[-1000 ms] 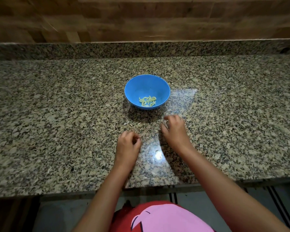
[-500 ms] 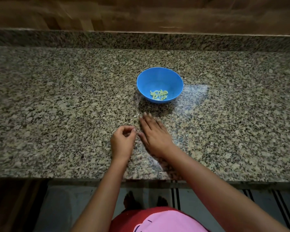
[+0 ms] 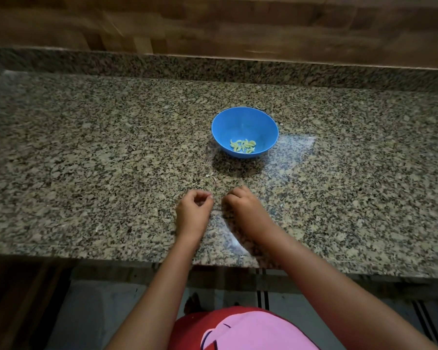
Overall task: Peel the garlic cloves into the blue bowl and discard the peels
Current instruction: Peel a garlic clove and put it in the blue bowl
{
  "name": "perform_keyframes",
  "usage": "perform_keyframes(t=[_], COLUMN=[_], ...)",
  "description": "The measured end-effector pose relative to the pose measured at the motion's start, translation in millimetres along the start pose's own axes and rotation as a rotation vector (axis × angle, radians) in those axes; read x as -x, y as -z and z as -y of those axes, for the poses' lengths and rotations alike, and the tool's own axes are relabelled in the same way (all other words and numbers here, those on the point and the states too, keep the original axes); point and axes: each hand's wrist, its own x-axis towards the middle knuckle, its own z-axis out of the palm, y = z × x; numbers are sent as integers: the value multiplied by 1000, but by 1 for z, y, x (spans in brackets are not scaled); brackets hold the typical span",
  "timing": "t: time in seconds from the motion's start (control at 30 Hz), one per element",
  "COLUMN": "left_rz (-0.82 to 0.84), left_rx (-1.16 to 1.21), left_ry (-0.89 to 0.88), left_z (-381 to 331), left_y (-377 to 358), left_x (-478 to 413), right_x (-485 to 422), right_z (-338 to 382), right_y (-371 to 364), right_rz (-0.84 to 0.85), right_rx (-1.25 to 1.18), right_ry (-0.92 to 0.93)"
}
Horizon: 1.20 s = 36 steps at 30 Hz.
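The blue bowl (image 3: 245,122) stands on the granite counter with several peeled, pale yellow garlic cloves (image 3: 242,145) at its bottom. A few thin garlic peels (image 3: 212,179) lie on the counter in front of the bowl. My left hand (image 3: 194,210) rests on the counter nearer me, fingers curled and thumb meeting the fingertips as if round gathered peels; its contents are hidden. My right hand (image 3: 243,207) sits close beside it, fingers curled down onto the counter, pinching at peels beneath them.
The speckled granite counter (image 3: 86,160) runs wide to both sides, with a raised granite ledge and a wood-patterned wall (image 3: 213,24) behind. Its front edge (image 3: 137,260) lies just below my wrists. A red and pink garment shows at the bottom.
My right hand swept left across the counter with flat fingers, then curled up beside my left hand. The left hand stayed curled in place. The camera view shifted, so the bowl appears further right.
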Motion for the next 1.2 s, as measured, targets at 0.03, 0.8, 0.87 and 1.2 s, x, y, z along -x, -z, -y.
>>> perform_keyframes(t=[0.03,0.8,0.87,1.2], left_rz=[0,112,121,159], left_rx=[-2,-575,-640,-864], left_ry=[9,-266,-280,-376], left_z=[-1,-44,-46,-46], left_y=[0,-45,-50,-59], left_x=[-1,-68,-73,-65], right_x=[-6,-33,-34,-35], right_z=[-1,-28,-28,-28], right_y=[3,24,24,25], right_rz=[-11,-300,-297,-297], right_rx=[-24,-923,-926,-984], right_ry=[-10,-851,-859,-843])
